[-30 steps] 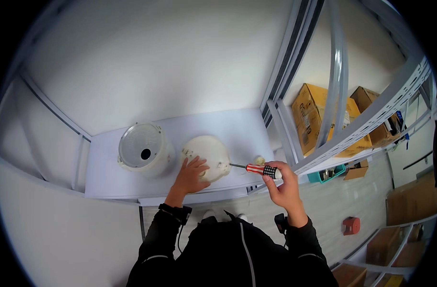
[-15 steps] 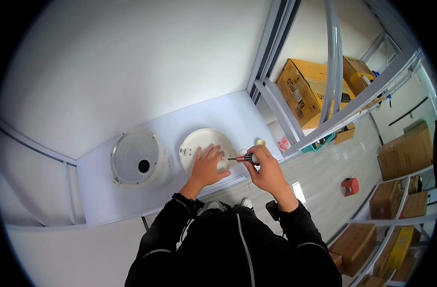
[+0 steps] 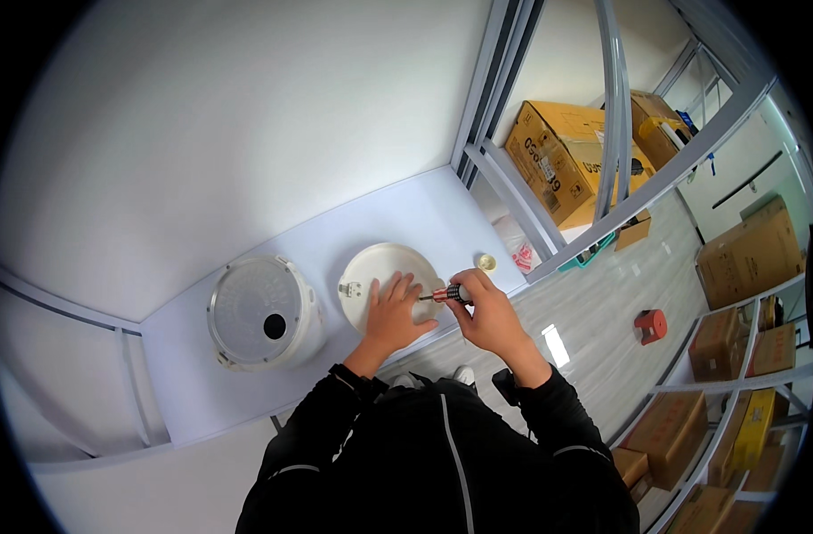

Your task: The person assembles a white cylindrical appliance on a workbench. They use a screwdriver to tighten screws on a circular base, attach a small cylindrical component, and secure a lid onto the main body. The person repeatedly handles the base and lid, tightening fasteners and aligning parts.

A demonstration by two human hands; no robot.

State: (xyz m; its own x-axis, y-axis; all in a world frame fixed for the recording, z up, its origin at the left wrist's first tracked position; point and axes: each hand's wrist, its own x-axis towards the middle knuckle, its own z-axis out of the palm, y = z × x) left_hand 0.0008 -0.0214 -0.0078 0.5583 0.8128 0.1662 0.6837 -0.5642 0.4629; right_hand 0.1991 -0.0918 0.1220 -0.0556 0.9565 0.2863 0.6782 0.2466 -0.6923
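A black jacket (image 3: 380, 463) has a pale line (image 3: 455, 448) down its front and pale sleeve stripes (image 3: 297, 467). Black wrist devices (image 3: 506, 386) show on both sides.

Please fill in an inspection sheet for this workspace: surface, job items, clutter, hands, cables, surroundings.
Surface: pale tabletop against a white wall.
Job items: shallow off-white round piece and a screwdriver, its tip at the piece; a white drum with a dark round spot on top stands to the left.
Clutter: small round yellowish item near the right end.
Hands: left hand spread on the round piece; right hand grips the screwdriver handle.
Cables: too dark around the sleeves to tell.
Surroundings: yellow carton, red stool, shelved brown cartons to the right.
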